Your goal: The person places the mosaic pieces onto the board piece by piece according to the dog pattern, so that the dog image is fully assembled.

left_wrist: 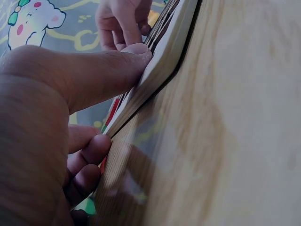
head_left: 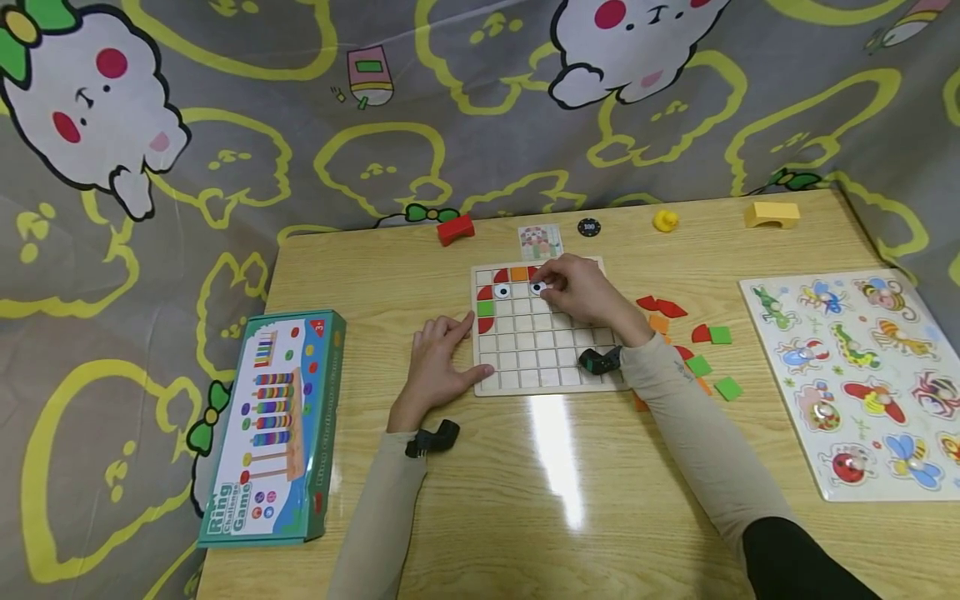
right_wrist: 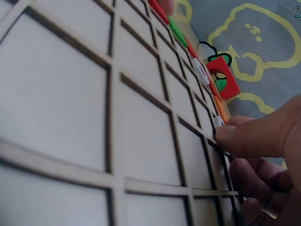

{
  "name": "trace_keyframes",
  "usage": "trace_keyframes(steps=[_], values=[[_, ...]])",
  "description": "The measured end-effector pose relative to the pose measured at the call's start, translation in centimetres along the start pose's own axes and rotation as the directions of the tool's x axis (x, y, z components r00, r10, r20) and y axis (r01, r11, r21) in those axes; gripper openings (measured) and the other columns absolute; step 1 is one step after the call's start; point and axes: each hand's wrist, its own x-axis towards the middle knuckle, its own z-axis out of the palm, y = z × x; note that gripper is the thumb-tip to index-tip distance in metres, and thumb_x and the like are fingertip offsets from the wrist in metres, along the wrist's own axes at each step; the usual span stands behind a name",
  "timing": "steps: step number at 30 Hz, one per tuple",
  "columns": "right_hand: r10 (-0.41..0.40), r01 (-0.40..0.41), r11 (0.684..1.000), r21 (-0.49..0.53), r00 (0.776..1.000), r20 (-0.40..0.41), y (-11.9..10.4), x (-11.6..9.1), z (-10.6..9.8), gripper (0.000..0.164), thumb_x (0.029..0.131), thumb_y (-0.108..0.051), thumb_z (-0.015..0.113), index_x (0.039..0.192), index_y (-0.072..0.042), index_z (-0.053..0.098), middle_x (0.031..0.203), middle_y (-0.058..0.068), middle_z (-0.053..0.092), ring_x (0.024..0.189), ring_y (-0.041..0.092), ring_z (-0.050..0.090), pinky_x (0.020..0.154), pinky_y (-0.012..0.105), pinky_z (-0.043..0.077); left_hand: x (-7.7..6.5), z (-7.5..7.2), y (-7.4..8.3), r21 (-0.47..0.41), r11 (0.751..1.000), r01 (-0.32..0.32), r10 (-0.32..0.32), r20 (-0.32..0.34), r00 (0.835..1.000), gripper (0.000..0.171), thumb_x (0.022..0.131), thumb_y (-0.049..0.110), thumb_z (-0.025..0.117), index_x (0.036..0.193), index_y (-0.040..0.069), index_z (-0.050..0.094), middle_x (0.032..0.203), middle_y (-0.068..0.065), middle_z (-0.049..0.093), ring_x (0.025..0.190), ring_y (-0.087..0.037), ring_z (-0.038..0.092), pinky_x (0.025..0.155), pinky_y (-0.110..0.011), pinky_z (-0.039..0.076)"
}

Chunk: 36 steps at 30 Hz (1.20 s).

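Note:
A wooden grid board lies on the table with red, orange and green tiles along its upper left. One white eye tile sits in a cell there. My right hand pinches a second eye tile between thumb and fingers, over a cell by the board's upper edge; in the right wrist view the thumb partly hides it. My left hand rests at the board's left side, thumb on its rim and fingers spread along the edge.
Loose red, orange and green tiles lie right of the board, some under the right forearm. A picture card, poker chip, red block, yellow duck and yellow arch line the back. A game box and insect puzzle flank the board.

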Motion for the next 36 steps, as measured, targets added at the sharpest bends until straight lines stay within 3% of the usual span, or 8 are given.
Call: trace_keyframes(steps=[3, 11, 25, 31, 36], values=[[-0.006, 0.006, 1.000, -0.003, 1.000, -0.005, 0.2, 0.0, -0.1, 0.022, 0.089, -0.006, 0.067, 0.111, -0.008, 0.071, 0.105, 0.010, 0.065, 0.088, 0.021, 0.060, 0.080, 0.041, 0.048, 0.0, 0.0, 0.0, -0.004, 1.000, -0.002, 0.002, -0.002, 1.000, 0.093, 0.075, 0.056, 0.077, 0.152, 0.018, 0.041, 0.118, -0.002, 0.050, 0.101, -0.020, 0.039, 0.082, -0.036, 0.025], [0.042, -0.044, 0.999, -0.016, 0.996, -0.083, 0.5, -0.2, 0.2, 0.025, 0.086, -0.017, 0.077, 0.107, -0.006, 0.071, 0.094, 0.010, 0.064, 0.081, 0.021, 0.058, 0.072, 0.036, 0.045, 0.0, 0.0, -0.1, -0.002, 1.000, 0.005, -0.005, 0.004, 1.000, 0.093, 0.076, 0.056, 0.077, 0.152, 0.019, 0.040, 0.119, -0.002, 0.050, 0.102, -0.020, 0.039, 0.083, -0.036, 0.026], [0.000, 0.000, 1.000, -0.013, 1.000, -0.022, 0.5, -0.3, -0.4, 0.024, 0.090, -0.014, 0.072, 0.113, -0.010, 0.072, 0.100, 0.007, 0.064, 0.084, 0.020, 0.059, 0.075, 0.038, 0.046, 0.1, -0.1, 0.0, 0.000, 1.000, -0.002, 0.002, -0.004, 1.000, 0.092, 0.075, 0.054, 0.078, 0.151, 0.018, 0.041, 0.118, -0.003, 0.051, 0.101, -0.020, 0.039, 0.083, -0.036, 0.026], [0.004, 0.000, 0.999, 0.034, 0.994, -0.113, 1.2, -2.4, -3.1, 0.024, 0.092, -0.018, 0.070, 0.115, -0.010, 0.072, 0.098, 0.005, 0.066, 0.085, 0.019, 0.060, 0.075, 0.033, 0.046, 0.1, 0.1, 0.1, -0.003, 1.000, -0.007, 0.007, -0.004, 1.000, 0.092, 0.075, 0.055, 0.077, 0.151, 0.018, 0.042, 0.118, -0.003, 0.051, 0.101, -0.021, 0.039, 0.083, -0.036, 0.026], [0.068, -0.076, 0.996, -0.040, 0.982, -0.175, 3.1, -6.1, -7.0, 0.024, 0.092, -0.023, 0.071, 0.112, -0.009, 0.072, 0.094, 0.004, 0.069, 0.083, 0.017, 0.061, 0.070, 0.020, 0.045, 0.0, 0.1, -0.2, 0.000, 1.000, -0.012, 0.012, -0.011, 1.000, 0.092, 0.076, 0.056, 0.077, 0.152, 0.018, 0.041, 0.118, -0.002, 0.050, 0.102, -0.020, 0.039, 0.082, -0.036, 0.025]])
